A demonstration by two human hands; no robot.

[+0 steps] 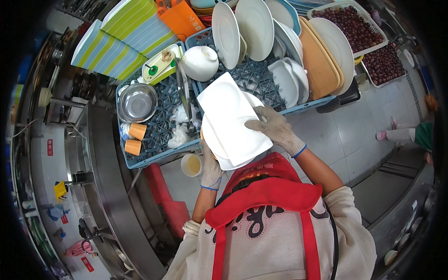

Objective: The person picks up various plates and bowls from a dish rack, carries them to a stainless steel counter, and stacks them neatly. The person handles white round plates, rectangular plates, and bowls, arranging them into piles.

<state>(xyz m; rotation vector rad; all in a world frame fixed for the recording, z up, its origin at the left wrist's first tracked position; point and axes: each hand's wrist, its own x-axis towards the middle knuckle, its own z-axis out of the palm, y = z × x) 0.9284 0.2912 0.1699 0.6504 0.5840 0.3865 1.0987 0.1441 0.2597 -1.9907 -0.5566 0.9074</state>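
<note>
A stack of white plates [233,126] is held in front of my body, above the near edge of the blue racks. Its top piece is a long rectangular plate with shallow hollows; rounder white rims stick out beneath. My right hand [275,129], in a knitted work glove, grips the stack's right side, thumb on top. At the lower left, my gloved left hand [211,163] holds the edge, its fingers partly hidden under the plates. Just beyond are a white bowl [200,64], turned over, and a dark flat panel [183,88] standing on edge in the rack.
A blue peg rack [140,163] holds a steel bowl [137,102], orange cups [133,147] and crumpled plastic. Upright plates [254,30] and brown trays [317,56] fill another rack. Grape baskets [382,65] stand far right. A tub of yellowish liquid [191,165] is below; a steel counter [112,172] runs left.
</note>
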